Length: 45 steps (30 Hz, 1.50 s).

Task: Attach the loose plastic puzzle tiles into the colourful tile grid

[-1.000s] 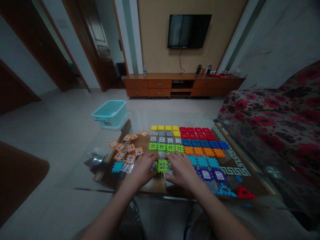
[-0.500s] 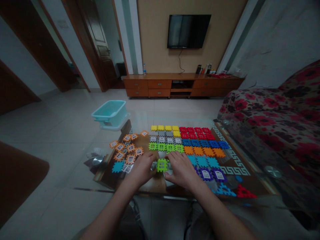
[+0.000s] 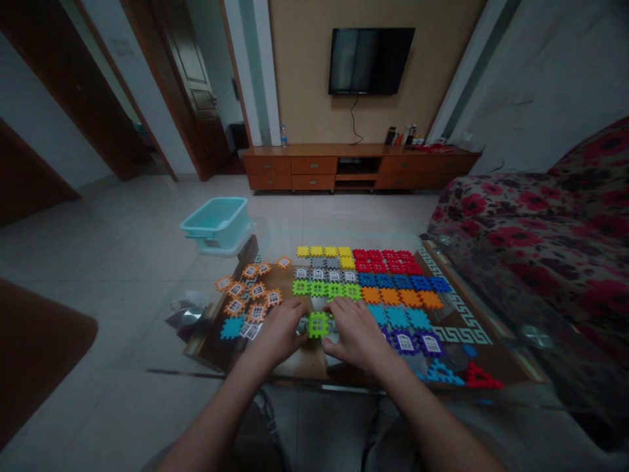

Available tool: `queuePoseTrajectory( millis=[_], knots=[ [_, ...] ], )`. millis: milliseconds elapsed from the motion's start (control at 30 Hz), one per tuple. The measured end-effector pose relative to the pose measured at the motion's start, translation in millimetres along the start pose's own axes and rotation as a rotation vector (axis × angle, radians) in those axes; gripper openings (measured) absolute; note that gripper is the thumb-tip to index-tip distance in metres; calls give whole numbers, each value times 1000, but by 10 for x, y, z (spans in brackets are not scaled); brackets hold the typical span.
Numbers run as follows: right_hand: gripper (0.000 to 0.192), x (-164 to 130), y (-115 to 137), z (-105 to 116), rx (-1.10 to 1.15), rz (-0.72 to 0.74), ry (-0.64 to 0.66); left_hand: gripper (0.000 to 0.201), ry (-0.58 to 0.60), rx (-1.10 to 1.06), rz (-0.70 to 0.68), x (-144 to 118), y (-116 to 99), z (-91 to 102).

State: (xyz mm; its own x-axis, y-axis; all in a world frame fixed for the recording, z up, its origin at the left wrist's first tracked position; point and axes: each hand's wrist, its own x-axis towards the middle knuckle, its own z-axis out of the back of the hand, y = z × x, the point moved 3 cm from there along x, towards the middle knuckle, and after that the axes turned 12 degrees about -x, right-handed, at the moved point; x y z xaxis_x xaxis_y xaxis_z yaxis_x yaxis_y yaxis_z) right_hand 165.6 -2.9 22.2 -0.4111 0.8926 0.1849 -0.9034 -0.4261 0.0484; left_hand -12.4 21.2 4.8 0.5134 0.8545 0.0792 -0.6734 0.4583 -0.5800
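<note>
So right now I've got a lime green window tile (image 3: pixel 318 324) pinched between both hands, just below the middle of the frame: my left hand (image 3: pixel 280 331) has its fingers closed on the tile's left edge and my right hand (image 3: pixel 358 333) is clamped on its right edge, thumbs underneath as far as I can tell. It sits low over the glass table (image 3: pixel 147 357), just below a row of green tiles (image 3: pixel 325 289) already laid out flat. Directly above that row there's a strip of grey window tiles (image 3: pixel 325 275) and then yellow ones (image 3: pixel 324 252). Off to the right of my right hand the mat of pieces runs in colour bands, red (image 3: pixel 387 261) at the top, then blue (image 3: pixel 403 282), orange (image 3: pixel 401 298), teal (image 3: pixel 400 318), and purple window tiles (image 3: pixel 417 343) nearest me. Left of my left hand there's a loose scatter of orange window tiles (image 3: pixel 246 292) plus one teal piece (image 3: pixel 230 327). Further up and left, a pale blue plastic tub (image 3: pixel 216 223) sits on the floor, a TV (image 3: pixel 371 60) hangs on the wall at the top, and the flowery sofa (image 3: pixel 540 223) fills the right side.
</note>
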Motion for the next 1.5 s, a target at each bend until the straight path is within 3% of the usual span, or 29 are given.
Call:
queuePoseTrajectory(
  millis=[667,867,1067,1500],
  knots=[
    [38,7,47,11,-58,8,119,27,91,87,-12,43,-114,-9],
    [43,6,-24,-35,-48,-47,129,29,97,148,19,125,-17,37],
    [30,-25,-211,-4,-52,-141,194,30,92,203,66,311,105,55],
    [28,-46,-337,19,59,-174,158,23,166,216,116,576,299,-174]
  ],
)
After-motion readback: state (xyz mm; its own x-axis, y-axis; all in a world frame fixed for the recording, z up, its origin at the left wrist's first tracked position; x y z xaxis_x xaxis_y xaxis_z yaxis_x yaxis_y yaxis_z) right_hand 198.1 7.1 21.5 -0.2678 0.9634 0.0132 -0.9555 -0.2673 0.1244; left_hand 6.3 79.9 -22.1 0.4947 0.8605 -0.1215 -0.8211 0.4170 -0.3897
